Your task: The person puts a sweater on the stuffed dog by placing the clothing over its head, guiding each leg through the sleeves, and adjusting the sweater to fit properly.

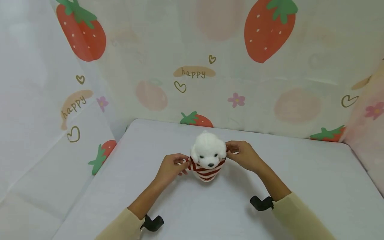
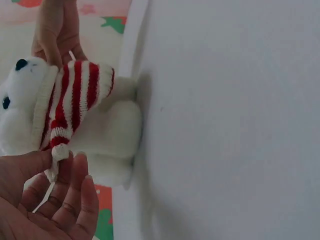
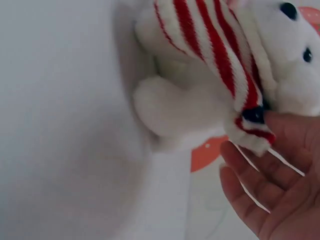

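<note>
A white plush dog (image 1: 207, 150) is resting upright on the white worktop (image 1: 300, 180), nearer the far edge than the near one and a little toward the left edge, facing the person. It is wearing a red-and-white striped knitted sweater (image 2: 77, 95), with the collar sitting around its neck and the hem ending above its rounded legs (image 3: 165, 107), which are touching the surface.

Both hands are working on the sweater, one at each side. The left hand (image 1: 171, 166) is pinching the end of one sleeve (image 2: 60, 137) between thumb and forefinger, its other fingers curving loosely below. The right hand (image 1: 243, 154) is gripping the opposite sleeve (image 3: 255, 131) near its end; in its wrist view the sleeve is partly hiding the thumb. Whether the dog's forelegs are filling the sleeves, the pictures are not showing.

The step in hand is apparently straightening the sleeves of a sweater already sitting on the body. The next move is probably calling for a gentle, even tug on both sleeve ends, with neither side pulling harder, so that the dog is staying balanced and the soft knit is not twisting.
</note>
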The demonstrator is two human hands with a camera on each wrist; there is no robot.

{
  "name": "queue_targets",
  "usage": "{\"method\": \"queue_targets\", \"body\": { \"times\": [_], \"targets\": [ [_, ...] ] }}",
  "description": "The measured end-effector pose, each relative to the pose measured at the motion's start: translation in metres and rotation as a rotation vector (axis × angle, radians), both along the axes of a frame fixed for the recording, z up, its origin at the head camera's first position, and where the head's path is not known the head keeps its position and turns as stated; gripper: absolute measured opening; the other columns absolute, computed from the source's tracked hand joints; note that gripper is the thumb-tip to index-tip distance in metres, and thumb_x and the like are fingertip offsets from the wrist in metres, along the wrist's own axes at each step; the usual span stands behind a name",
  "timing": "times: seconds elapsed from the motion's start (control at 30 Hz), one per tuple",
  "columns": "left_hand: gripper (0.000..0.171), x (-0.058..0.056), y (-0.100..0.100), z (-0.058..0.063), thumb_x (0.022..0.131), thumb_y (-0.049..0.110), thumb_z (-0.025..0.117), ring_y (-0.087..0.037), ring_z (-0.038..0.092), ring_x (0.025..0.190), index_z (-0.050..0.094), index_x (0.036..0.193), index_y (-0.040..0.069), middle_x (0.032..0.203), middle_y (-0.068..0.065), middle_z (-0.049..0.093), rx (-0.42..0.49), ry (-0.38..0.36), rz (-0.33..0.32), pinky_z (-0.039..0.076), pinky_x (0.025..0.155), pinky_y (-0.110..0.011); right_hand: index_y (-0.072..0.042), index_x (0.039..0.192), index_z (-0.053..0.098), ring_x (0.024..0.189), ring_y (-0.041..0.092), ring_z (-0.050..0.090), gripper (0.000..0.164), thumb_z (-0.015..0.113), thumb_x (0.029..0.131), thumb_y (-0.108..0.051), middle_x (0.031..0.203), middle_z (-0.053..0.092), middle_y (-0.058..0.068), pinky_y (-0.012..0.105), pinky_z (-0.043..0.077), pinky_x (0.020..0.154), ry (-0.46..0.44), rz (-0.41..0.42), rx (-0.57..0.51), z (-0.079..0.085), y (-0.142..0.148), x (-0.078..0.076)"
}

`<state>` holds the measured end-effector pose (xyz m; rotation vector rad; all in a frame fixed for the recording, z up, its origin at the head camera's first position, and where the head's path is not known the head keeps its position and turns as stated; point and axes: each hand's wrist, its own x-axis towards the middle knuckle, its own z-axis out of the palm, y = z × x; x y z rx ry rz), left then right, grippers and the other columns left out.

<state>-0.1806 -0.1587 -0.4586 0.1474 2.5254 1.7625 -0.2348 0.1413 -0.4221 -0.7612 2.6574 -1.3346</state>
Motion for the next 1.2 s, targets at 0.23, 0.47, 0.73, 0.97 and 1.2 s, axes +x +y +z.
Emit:
{"method": "queue_targets", "body": {
  "times": [0.23,0.47,0.73,0.97,1.2],
  "targets": [
    [0.008,-0.017,-0.004,0.002,0.093,0.008,0.073,-0.036,0.071,0.065,0.076,0.100,0.004,0.085,-0.007,0.070,-0.029,0.076,0.103,0.051,0.054,-0.026,-0.005,0.092,0.075,0.074,0.014,0.064,0.007,0.069,0.089,-0.002,0.079,0.071,0.000,0.033,0.051,0.066,0.031,-0.122,0.026,-0.009,-0.008,0.004],
    [0.009,-0.033,-0.004,0.000,0.093,0.011,0.074,-0.040,0.070,0.065,0.076,0.100,0.005,0.088,-0.009,0.071,-0.062,0.134,0.150,0.051,0.055,-0.025,0.000,0.090,0.072,0.067,0.013,0.065,0.005,0.067,0.089,0.000,0.076,0.071,0.006,0.029,0.051,0.060,-0.012,-0.156,0.010,-0.016,-0.010,0.004],
    [0.023,-0.035,0.008,-0.009,0.100,0.014,0.060,-0.026,0.073,0.080,0.070,0.118,0.006,0.101,-0.011,0.075,-0.020,-0.043,0.024,0.058,0.068,-0.039,0.004,0.110,0.068,0.089,0.023,0.068,0.022,0.062,0.094,-0.009,0.104,0.073,0.017,0.033,0.056,0.068,-0.137,-0.144,-0.017,-0.022,-0.016,0.002],
    [0.033,-0.035,0.014,-0.011,0.099,0.012,0.055,-0.024,0.071,0.097,0.062,0.130,0.003,0.113,-0.017,0.073,0.128,-0.177,-0.037,0.057,0.086,-0.047,0.001,0.145,0.049,0.114,0.031,0.062,0.044,0.050,0.103,-0.013,0.131,0.062,0.022,0.046,0.057,0.086,-0.338,-0.062,-0.155,-0.029,-0.016,0.004],
    [0.048,-0.036,0.010,-0.014,0.096,0.013,0.063,-0.023,0.071,0.098,0.053,0.143,0.009,0.112,-0.016,0.074,0.239,-0.187,-0.096,0.056,0.090,-0.047,-0.003,0.152,0.042,0.118,0.031,0.059,0.049,0.048,0.104,-0.012,0.140,0.056,0.021,0.049,0.055,0.086,-0.333,0.006,-0.209,-0.026,-0.013,0.008]
  ]
}}
